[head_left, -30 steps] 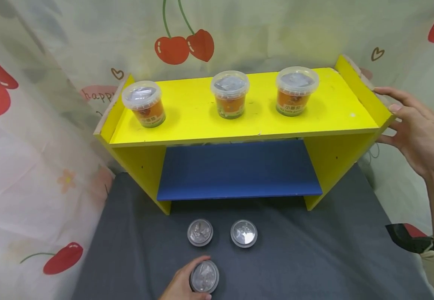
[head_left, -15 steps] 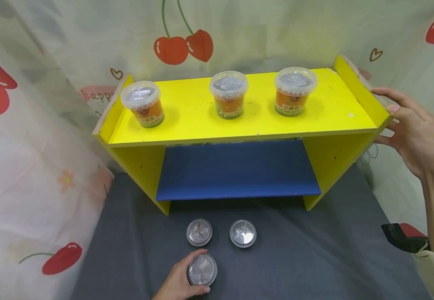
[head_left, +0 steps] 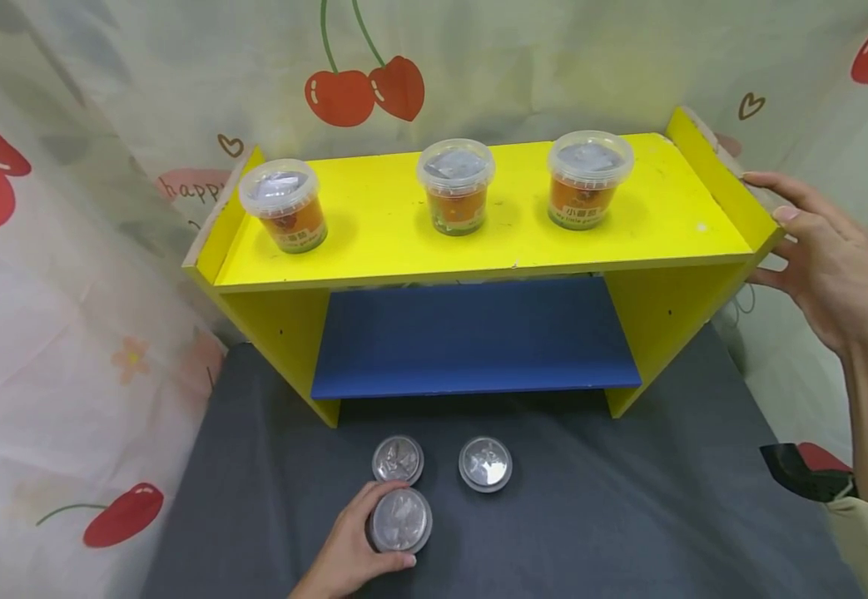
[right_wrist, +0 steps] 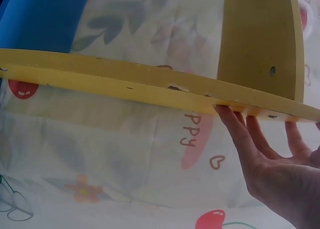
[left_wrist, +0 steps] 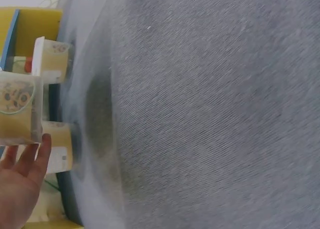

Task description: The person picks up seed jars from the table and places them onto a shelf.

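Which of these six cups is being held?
The front cup, gripped by the left hand; nothing holds the two table cups behind it or the three shelf cups.

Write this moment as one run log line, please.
left hand: grips lidded tub above grey cloth | right hand: touches side of yellow shelf | on shelf: three tubs | on cloth: two tubs

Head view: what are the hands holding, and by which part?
The left hand holds a lidded cup by its sides, between thumb and fingers. The right hand only touches the outside of the yellow shelf's right end panel.
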Demonstrator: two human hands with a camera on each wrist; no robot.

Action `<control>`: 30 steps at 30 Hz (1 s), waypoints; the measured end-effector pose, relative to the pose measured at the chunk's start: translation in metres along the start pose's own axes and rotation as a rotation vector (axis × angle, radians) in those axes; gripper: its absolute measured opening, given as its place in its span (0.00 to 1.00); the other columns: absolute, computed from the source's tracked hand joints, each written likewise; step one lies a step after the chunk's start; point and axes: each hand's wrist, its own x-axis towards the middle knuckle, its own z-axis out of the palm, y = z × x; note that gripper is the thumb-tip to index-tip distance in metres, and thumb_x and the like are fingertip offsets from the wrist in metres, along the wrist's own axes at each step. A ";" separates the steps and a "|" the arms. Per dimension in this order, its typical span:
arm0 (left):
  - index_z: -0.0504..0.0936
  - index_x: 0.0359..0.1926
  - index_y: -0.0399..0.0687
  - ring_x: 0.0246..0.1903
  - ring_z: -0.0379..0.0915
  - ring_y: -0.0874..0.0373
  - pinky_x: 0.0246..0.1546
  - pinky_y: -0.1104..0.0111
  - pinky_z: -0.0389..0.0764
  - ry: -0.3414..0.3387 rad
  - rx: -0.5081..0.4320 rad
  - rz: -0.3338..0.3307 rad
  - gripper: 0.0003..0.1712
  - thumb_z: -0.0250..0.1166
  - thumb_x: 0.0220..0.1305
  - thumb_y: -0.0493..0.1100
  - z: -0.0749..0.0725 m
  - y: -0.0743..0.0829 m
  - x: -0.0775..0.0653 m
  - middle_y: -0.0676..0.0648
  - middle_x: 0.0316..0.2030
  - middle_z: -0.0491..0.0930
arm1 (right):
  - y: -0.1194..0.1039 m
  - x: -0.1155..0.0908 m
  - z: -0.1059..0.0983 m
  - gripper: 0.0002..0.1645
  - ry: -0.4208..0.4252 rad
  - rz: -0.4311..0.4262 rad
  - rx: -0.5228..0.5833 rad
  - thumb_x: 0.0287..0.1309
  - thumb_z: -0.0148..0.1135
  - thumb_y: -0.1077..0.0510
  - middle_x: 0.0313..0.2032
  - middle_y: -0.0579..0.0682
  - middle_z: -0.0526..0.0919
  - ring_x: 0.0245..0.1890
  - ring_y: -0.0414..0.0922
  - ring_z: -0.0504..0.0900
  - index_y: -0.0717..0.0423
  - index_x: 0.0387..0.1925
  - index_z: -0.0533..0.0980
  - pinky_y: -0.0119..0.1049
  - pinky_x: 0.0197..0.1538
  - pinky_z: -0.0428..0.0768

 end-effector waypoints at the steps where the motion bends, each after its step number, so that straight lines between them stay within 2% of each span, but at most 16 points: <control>1: 0.73 0.66 0.52 0.53 0.75 0.60 0.55 0.63 0.74 0.017 0.020 0.039 0.52 0.85 0.38 0.52 -0.002 0.000 0.001 0.56 0.57 0.76 | 0.000 0.000 0.000 0.27 0.001 0.002 -0.004 0.75 0.49 0.52 0.70 0.43 0.57 0.54 0.46 0.69 0.44 0.71 0.64 0.25 0.37 0.81; 3: 0.73 0.67 0.49 0.54 0.75 0.59 0.56 0.68 0.73 0.031 0.026 0.065 0.52 0.84 0.38 0.54 -0.005 0.002 0.004 0.55 0.58 0.77 | -0.001 0.000 0.000 0.27 0.006 0.006 -0.016 0.75 0.49 0.52 0.70 0.43 0.57 0.54 0.46 0.69 0.44 0.71 0.64 0.25 0.37 0.80; 4: 0.73 0.67 0.49 0.55 0.75 0.59 0.56 0.69 0.73 0.028 0.002 0.056 0.52 0.84 0.39 0.54 -0.007 0.003 0.006 0.54 0.59 0.77 | -0.001 0.000 0.000 0.27 0.011 0.009 -0.028 0.75 0.49 0.51 0.70 0.43 0.57 0.54 0.47 0.69 0.43 0.71 0.64 0.24 0.36 0.80; 7: 0.72 0.68 0.50 0.57 0.75 0.58 0.56 0.70 0.75 0.013 -0.110 -0.041 0.51 0.83 0.41 0.52 -0.011 0.008 0.009 0.53 0.61 0.77 | -0.001 0.000 0.001 0.27 0.023 0.014 -0.075 0.75 0.49 0.50 0.69 0.42 0.57 0.55 0.47 0.68 0.42 0.72 0.64 0.24 0.36 0.79; 10: 0.72 0.68 0.52 0.57 0.76 0.58 0.53 0.69 0.78 0.030 -0.205 -0.152 0.52 0.84 0.39 0.50 -0.015 0.013 0.012 0.53 0.60 0.78 | -0.002 0.000 0.001 0.27 0.030 0.016 -0.110 0.75 0.49 0.50 0.69 0.42 0.58 0.55 0.47 0.68 0.41 0.72 0.64 0.23 0.36 0.78; 12: 0.73 0.67 0.53 0.55 0.77 0.58 0.52 0.68 0.79 0.060 -0.219 -0.179 0.52 0.85 0.38 0.49 -0.018 0.015 0.014 0.53 0.57 0.80 | -0.002 0.001 0.002 0.27 0.031 0.020 -0.118 0.75 0.49 0.49 0.69 0.42 0.58 0.55 0.47 0.68 0.40 0.72 0.64 0.23 0.36 0.78; 15: 0.73 0.66 0.51 0.54 0.78 0.57 0.52 0.70 0.78 0.106 -0.217 -0.156 0.52 0.86 0.36 0.47 -0.023 0.016 0.017 0.52 0.56 0.81 | -0.002 0.001 0.002 0.27 0.022 0.016 -0.104 0.75 0.49 0.50 0.69 0.42 0.59 0.55 0.47 0.68 0.41 0.72 0.64 0.24 0.37 0.78; 18: 0.71 0.68 0.48 0.56 0.76 0.57 0.54 0.73 0.75 0.133 -0.210 -0.087 0.52 0.85 0.39 0.42 -0.028 0.017 0.023 0.50 0.59 0.78 | -0.001 0.000 0.002 0.27 0.014 0.000 -0.124 0.75 0.47 0.50 0.69 0.43 0.58 0.55 0.48 0.68 0.41 0.72 0.63 0.24 0.37 0.78; 23: 0.68 0.69 0.41 0.58 0.72 0.57 0.54 0.76 0.73 0.171 -0.179 0.030 0.51 0.82 0.43 0.34 -0.041 0.030 0.032 0.40 0.62 0.73 | 0.000 -0.001 0.003 0.27 0.010 0.002 -0.226 0.76 0.45 0.48 0.69 0.43 0.60 0.57 0.48 0.67 0.39 0.73 0.62 0.35 0.52 0.79; 27: 0.69 0.68 0.38 0.56 0.72 0.61 0.53 0.76 0.75 0.190 -0.159 0.036 0.50 0.82 0.42 0.34 -0.052 0.050 0.040 0.39 0.60 0.73 | -0.001 -0.002 0.003 0.27 0.017 0.012 -0.249 0.76 0.45 0.47 0.68 0.42 0.61 0.57 0.48 0.66 0.38 0.73 0.61 0.39 0.56 0.78; 30: 0.69 0.68 0.36 0.56 0.72 0.63 0.54 0.75 0.74 0.202 -0.168 0.017 0.51 0.82 0.42 0.32 -0.059 0.057 0.045 0.40 0.60 0.74 | -0.001 -0.003 0.004 0.27 0.025 0.024 -0.234 0.76 0.45 0.47 0.68 0.41 0.60 0.57 0.48 0.66 0.37 0.73 0.61 0.47 0.63 0.72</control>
